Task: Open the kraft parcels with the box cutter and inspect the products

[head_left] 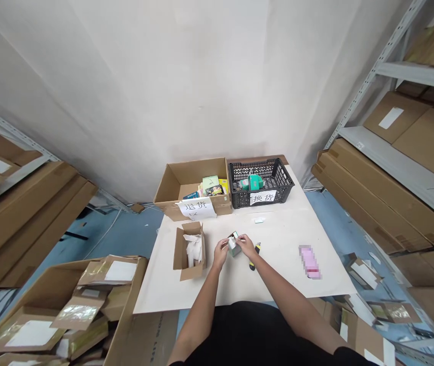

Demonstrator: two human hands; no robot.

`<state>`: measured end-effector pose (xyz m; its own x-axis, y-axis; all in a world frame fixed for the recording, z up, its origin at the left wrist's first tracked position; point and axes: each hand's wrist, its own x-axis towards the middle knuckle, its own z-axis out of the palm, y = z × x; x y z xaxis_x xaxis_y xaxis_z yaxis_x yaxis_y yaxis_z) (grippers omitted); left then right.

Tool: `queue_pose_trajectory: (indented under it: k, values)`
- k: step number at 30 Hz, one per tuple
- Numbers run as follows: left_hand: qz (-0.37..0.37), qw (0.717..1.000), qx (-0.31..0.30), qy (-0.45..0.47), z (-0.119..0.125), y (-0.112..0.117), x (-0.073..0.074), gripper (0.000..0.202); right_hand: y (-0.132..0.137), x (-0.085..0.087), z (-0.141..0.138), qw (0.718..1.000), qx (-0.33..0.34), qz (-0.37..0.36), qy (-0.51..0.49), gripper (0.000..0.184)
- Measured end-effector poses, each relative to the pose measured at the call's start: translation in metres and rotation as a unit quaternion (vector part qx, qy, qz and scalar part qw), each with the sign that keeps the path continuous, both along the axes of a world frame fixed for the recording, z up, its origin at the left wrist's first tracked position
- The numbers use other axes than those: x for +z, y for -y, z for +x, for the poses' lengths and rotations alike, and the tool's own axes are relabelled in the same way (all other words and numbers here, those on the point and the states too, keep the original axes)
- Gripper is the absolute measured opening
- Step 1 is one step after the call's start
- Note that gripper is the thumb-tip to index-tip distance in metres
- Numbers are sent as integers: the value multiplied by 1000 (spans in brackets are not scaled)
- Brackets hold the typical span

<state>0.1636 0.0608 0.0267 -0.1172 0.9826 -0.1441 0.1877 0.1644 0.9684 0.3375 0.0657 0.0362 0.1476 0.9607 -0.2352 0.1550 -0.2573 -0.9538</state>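
Note:
A small grey-green box (234, 249) with its top flaps up is between my two hands at the middle of the white table. My left hand (221, 251) grips its left side with bent fingers. On the right, my right hand (246, 245) has its fingers closed at the box's upper edge, by a flap. Whatever lies inside the box is too small to make out. Just right of the box, partly beside my right wrist, lies a yellow and black utility knife (255, 256). An opened cardboard box (180, 249) with white paper (194, 250) inside stands left of my left hand.
At the table's back stand a labelled cardboard box (163, 189) of small packages and a black plastic crate (286, 184) with green boxes. A pink blurred item (310, 262) lies right. A large carton (135, 284) of parcels stands left; shelves (357, 137) of boxes flank the table.

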Motion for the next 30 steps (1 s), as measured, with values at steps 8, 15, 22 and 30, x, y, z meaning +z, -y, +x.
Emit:
queue_pose_trajectory:
  k: [8, 15, 22, 30]
  values:
    - [12, 996, -81, -19, 9, 9, -13, 56, 11, -14, 9, 996, 63, 30, -54, 39]
    - [26, 996, -19, -78, 23, -7, -4, 59, -13, -6, -21, 998, 15, 53, -38, 46]
    - [98, 989, -71, -84, 16, -44, 48, 51, -43, 37, -11, 993, 21, 119, 4, 35]
    - [235, 957, -143, -95, 39, -177, 186, 49, -165, 168, 35, 975, 38, 220, -2, 41]
